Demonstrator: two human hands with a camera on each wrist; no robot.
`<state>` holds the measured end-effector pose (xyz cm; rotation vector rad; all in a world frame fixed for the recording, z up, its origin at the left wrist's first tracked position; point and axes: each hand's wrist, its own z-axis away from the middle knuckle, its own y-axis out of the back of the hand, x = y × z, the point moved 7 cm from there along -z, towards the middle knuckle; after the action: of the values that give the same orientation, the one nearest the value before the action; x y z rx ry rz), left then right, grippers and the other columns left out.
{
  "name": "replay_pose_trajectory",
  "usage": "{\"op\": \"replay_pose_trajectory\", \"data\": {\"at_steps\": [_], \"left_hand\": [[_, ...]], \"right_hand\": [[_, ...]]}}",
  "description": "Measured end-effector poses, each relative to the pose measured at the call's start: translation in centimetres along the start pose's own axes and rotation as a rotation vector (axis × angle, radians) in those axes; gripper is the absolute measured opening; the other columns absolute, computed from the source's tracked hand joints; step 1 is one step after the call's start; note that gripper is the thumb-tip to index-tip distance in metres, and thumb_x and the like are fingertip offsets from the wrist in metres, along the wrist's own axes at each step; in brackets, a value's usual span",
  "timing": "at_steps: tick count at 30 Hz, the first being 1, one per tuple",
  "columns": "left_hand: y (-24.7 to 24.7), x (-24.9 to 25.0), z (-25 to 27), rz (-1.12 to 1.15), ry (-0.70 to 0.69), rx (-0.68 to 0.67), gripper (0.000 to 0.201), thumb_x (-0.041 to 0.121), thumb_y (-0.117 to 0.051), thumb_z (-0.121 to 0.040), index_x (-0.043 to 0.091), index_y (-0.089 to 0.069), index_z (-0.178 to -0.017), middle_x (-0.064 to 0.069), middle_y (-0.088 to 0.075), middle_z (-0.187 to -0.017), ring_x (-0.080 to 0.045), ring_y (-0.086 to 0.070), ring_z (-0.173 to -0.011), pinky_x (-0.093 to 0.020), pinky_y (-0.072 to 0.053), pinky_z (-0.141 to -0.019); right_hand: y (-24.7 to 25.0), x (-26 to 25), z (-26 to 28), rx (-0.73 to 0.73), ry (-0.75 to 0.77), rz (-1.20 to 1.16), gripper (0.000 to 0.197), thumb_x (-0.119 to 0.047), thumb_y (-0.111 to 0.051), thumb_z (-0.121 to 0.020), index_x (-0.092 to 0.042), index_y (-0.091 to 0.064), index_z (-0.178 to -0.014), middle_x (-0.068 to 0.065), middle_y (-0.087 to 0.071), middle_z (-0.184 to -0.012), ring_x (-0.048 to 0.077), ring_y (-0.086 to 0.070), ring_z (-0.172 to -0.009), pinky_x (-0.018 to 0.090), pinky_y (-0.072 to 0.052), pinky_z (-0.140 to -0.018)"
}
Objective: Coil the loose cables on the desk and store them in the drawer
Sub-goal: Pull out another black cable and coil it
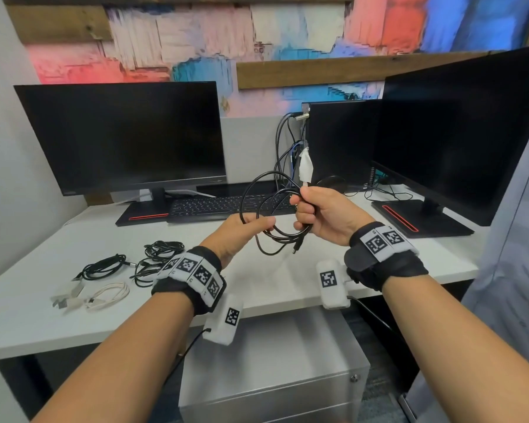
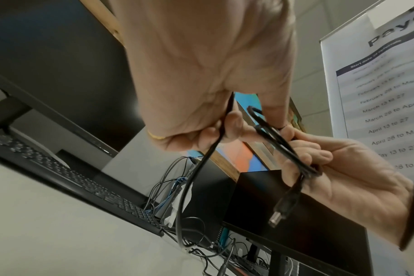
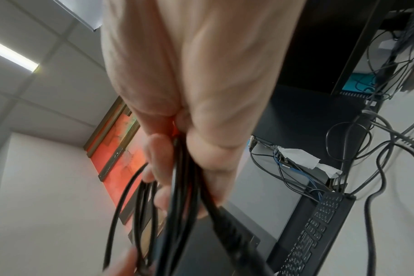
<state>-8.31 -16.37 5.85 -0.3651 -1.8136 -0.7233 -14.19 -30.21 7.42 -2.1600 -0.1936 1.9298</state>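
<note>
- Your right hand (image 1: 321,213) is clenched around the gathered loops of the black cable (image 1: 258,206), held up between your two hands.
- Your left hand (image 1: 242,232) pinches one strand just beside it, on the loops' left.
- The loops stand roughly upright, reaching up and leftward from your right fist.
- The plug (image 1: 297,247) hangs down, nearer your right hand.

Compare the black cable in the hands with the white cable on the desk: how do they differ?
The black cable is held above the desk by the left hand and the right hand; the white cable lies untouched on the desk. The black cable's loops are wide and loose with one plug hanging free; the white cable is a small, tight bundle. Both are coiled, and neither is in the drawer.
</note>
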Motion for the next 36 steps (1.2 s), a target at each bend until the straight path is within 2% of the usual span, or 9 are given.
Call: {"op": "replay_pose_trajectory", "data": {"at_steps": [3, 6, 9, 13, 18, 21, 26, 32, 36], "left_hand": [[0.7, -0.9, -0.3, -0.034, 0.022, 0.046, 0.02, 0.019, -0.062, -0.088, 0.011, -0.056, -0.071, 0.006, -0.047, -0.062, -0.006, -0.041, -0.062, -0.025, -0.029, -0.066], [0.6, -1.3, -0.4, -0.046, 0.036, 0.008, 0.014, 0.022, -0.062, -0.089, 0.009, -0.061, -0.082, -0.008, -0.048, -0.079, -0.015, -0.042, -0.077, -0.026, -0.033, -0.072], [0.1, -1.7, -0.4, -0.036, 0.053, -0.054, 0.017, 0.024, -0.062, -0.089, 0.007, -0.065, -0.089, -0.004, -0.056, -0.083, -0.013, -0.048, -0.082, -0.029, -0.035, -0.082], [0.1, -1.3, 0.0, -0.077, 0.068, 0.0, 0.032, 0.036, -0.052, -0.093, 0.017, -0.056, -0.068, 0.017, -0.046, -0.054, -0.008, -0.039, -0.064, -0.025, -0.031, -0.067], [0.8, -1.3, -0.4, -0.154, 0.017, 0.038, 0.028, 0.035, -0.059, -0.09, 0.01, -0.07, -0.085, -0.007, -0.05, -0.078, -0.017, -0.041, -0.077, -0.027, -0.033, -0.07], [0.5, -1.2, -0.4, -0.102, -0.001, 0.03, 0.029, 0.031, -0.062, -0.089, 0.003, -0.069, -0.091, -0.007, -0.052, -0.082, -0.016, -0.043, -0.079, -0.025, -0.034, -0.071], [0.0, -0.5, -0.6, -0.128, -0.003, 0.053, 0.025, 0.025, -0.052, -0.093, 0.021, -0.056, -0.069, -0.002, -0.043, -0.074, -0.013, -0.038, -0.072, -0.027, -0.031, -0.067], [0.4, -1.3, -0.8, -0.223, 0.013, 0.005, 0.028, 0.043, -0.041, -0.096, 0.02, -0.056, -0.089, 0.006, -0.047, -0.079, -0.01, -0.044, -0.076, -0.027, -0.037, -0.073], [1.7, -2.5, -0.7, -0.312, 0.028, 0.09, 0.027, 0.042, -0.036, -0.097, 0.019, -0.042, -0.083, 0.006, -0.051, -0.076, -0.015, -0.045, -0.075, -0.034, -0.036, -0.077]], "right_hand": [[0.4, 0.4, 0.1, -0.006, -0.038, 0.061, 0.029, -0.016, -0.035, -0.101, -0.005, -0.059, -0.089, -0.003, -0.042, -0.058, 0.009, -0.038, -0.049, 0.03, -0.045, -0.065], [0.3, 0.6, 0.1, 0.006, -0.091, 0.136, 0.032, -0.021, -0.035, -0.102, -0.006, -0.058, -0.087, -0.004, -0.035, -0.054, 0.01, -0.032, -0.046, 0.028, -0.043, -0.062], [-0.3, 0.6, 0.1, -0.01, -0.101, 0.246, 0.041, -0.038, -0.038, -0.101, -0.013, -0.053, -0.073, -0.008, -0.024, -0.048, 0.01, -0.023, -0.042, 0.025, -0.04, -0.056], [-0.7, 1.0, -0.2, -0.019, -0.092, 0.255, 0.043, -0.038, -0.037, -0.102, -0.018, -0.041, -0.064, -0.006, -0.019, -0.05, 0.01, -0.018, -0.043, 0.025, -0.038, -0.054], [-0.4, 1.8, -0.2, 0.009, -0.147, 0.117, 0.045, -0.045, -0.033, -0.101, -0.017, -0.043, -0.067, -0.007, -0.021, -0.049, 0.011, -0.021, -0.042, 0.027, -0.037, -0.058], [-0.4, 1.7, -0.1, 0.012, -0.168, 0.057, 0.046, -0.045, -0.031, -0.101, -0.017, -0.044, -0.068, -0.006, -0.023, -0.05, 0.011, -0.023, -0.043, 0.028, -0.036, -0.06], [-0.9, 1.7, -0.2, -0.012, -0.15, -0.08, 0.039, -0.031, -0.032, -0.102, -0.012, -0.048, -0.073, -0.004, -0.031, -0.051, 0.011, -0.031, -0.042, 0.028, -0.039, -0.06], [0.1, 1.3, -0.3, -0.004, -0.107, -0.16, 0.037, -0.028, -0.031, -0.103, -0.013, -0.047, -0.072, -0.008, -0.025, -0.044, 0.008, -0.023, -0.035, 0.024, -0.034, -0.05], [0.9, 0.6, -0.6, 0.065, -0.048, -0.213, 0.042, -0.031, -0.03, -0.104, -0.016, -0.044, -0.067, -0.009, -0.024, -0.042, 0.008, -0.022, -0.034, 0.023, -0.033, -0.044]]}}
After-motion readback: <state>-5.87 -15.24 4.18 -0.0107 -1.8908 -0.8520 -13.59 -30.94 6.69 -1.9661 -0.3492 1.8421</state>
